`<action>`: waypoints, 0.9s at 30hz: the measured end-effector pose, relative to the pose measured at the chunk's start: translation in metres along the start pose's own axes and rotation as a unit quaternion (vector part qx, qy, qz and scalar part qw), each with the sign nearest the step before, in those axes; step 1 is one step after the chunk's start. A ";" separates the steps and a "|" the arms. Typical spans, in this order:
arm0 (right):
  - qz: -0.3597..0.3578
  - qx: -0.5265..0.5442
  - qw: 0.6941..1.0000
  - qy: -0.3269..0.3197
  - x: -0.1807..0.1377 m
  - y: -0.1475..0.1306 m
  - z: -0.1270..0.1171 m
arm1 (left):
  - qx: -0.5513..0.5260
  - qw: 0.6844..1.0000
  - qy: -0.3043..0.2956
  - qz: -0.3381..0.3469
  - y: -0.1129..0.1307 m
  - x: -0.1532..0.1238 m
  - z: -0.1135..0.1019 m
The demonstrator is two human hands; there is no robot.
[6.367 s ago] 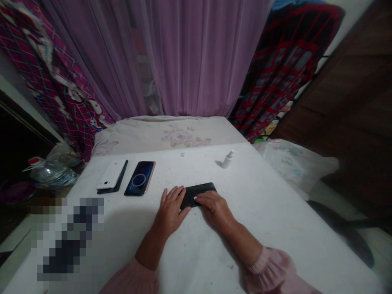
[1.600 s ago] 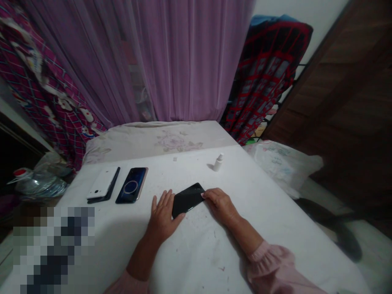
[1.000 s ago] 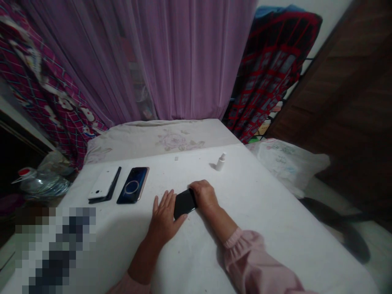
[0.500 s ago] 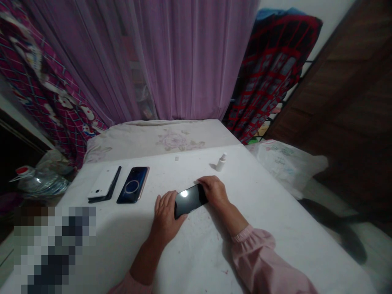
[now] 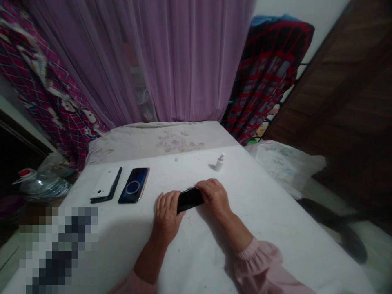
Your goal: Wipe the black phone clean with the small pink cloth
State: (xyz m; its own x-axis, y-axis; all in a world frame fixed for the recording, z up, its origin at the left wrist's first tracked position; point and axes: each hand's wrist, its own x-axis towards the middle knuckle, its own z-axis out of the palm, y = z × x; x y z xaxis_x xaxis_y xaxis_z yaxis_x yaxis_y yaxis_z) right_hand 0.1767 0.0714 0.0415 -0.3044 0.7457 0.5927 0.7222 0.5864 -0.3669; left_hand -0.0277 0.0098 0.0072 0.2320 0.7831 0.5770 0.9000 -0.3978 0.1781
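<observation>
A black smartphone [image 5: 190, 199] is held sideways between my two hands, low over the white cloth, its dark face tilted towards me. My left hand [image 5: 168, 211] grips its left end, thumb on the near edge and fingers along the far side. Around the right end, my right hand [image 5: 215, 197] is closed, with its fingertips at the far corner. To the left lie a blue phone [image 5: 133, 186] with a ring on its back and a white phone [image 5: 103, 183] stacked on a dark one. A small white spray bottle [image 5: 219, 163] stands beyond my right hand.
The table wears a white cloth [image 5: 263, 228] and a floral cover [image 5: 134, 141] at its far end. A tiny square piece [image 5: 176, 159] lies near the middle. Left of the table is a large water bottle [image 5: 43, 183]; right of it, a plastic bag [image 5: 284, 163]. Purple curtains [image 5: 190, 61] hang behind.
The phone has tipped so that its face looks narrower and the bright reflection on it is gone. Both hands still hold its ends. The camera view has shifted slightly.
</observation>
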 end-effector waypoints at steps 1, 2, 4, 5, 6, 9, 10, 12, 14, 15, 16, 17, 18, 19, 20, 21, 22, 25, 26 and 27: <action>0.019 -0.005 1.000 0.010 -0.002 0.008 -0.003 | 0.000 1.000 -0.001 -0.001 0.000 0.000 0.000; 0.041 -0.010 0.999 0.021 -0.004 0.016 -0.006 | -0.001 1.000 -0.003 -0.002 0.000 0.000 0.000; 0.087 -0.010 0.995 0.040 -0.008 0.027 -0.008 | -0.003 1.000 -0.004 -0.002 0.000 0.000 0.001; 0.110 -0.002 0.993 0.047 -0.010 0.029 -0.007 | -0.004 1.000 -0.005 -0.003 0.000 0.000 0.001; 0.132 0.010 0.990 0.054 -0.011 0.030 -0.005 | -0.005 1.000 -0.005 -0.004 0.000 0.000 0.001; 0.202 0.065 0.975 0.071 -0.013 0.023 0.005 | -0.008 1.000 -0.006 -0.012 -0.001 0.000 0.003; 0.226 0.082 0.968 0.073 -0.013 0.020 0.008 | -0.008 1.000 -0.007 -0.013 -0.001 -0.001 0.003; 0.261 0.101 0.958 0.065 -0.015 0.015 0.011 | -0.006 1.000 -0.006 -0.015 -0.001 -0.002 0.004; 0.274 0.096 0.956 0.043 -0.020 0.013 0.010 | 0.000 1.000 -0.004 -0.015 -0.002 -0.003 0.005; 0.273 0.088 0.957 0.030 -0.024 0.014 0.008 | 0.002 1.000 -0.004 -0.015 -0.002 -0.003 0.005; 0.271 0.077 0.959 0.018 -0.028 0.014 0.006 | 0.004 1.000 -0.005 -0.015 -0.002 -0.003 0.006; 0.265 0.066 0.962 0.006 -0.032 0.015 0.003 | 0.004 1.000 -0.007 -0.016 -0.003 -0.003 0.006; 0.258 0.056 0.964 -0.004 -0.035 0.017 0.001 | 0.004 1.000 -0.010 -0.017 -0.003 -0.004 0.006; 0.250 0.046 0.967 -0.014 -0.038 0.018 -0.002 | 0.004 1.000 -0.012 -0.019 -0.004 -0.004 0.007; 0.244 0.037 0.969 -0.022 -0.039 0.020 -0.004 | 0.003 1.000 -0.013 -0.021 -0.005 -0.004 0.008; 0.241 0.029 0.970 -0.026 -0.039 0.022 -0.006 | 0.003 1.000 -0.013 -0.025 -0.007 -0.004 0.008; 0.242 0.022 0.970 -0.026 -0.039 0.023 -0.007 | 0.004 0.999 -0.013 -0.031 -0.008 -0.005 0.009; 0.244 0.006 0.970 0.002 -0.034 0.027 -0.007 | 0.007 0.999 -0.017 -0.050 -0.014 -0.006 0.012; 0.231 0.004 0.973 0.012 -0.033 0.027 -0.005 | 0.008 0.998 -0.021 -0.053 -0.015 -0.007 0.013; 0.210 0.005 0.978 0.019 -0.032 0.027 -0.003 | 0.010 0.998 -0.025 -0.054 -0.017 -0.007 0.014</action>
State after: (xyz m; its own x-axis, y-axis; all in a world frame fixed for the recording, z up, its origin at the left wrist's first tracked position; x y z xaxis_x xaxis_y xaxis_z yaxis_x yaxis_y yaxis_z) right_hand 0.2078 0.0630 0.0145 0.0406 0.9093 0.4142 0.7722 0.2345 -0.5905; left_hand -0.0391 0.0176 -0.0114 0.1501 0.8441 0.5148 0.9278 -0.3002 0.2217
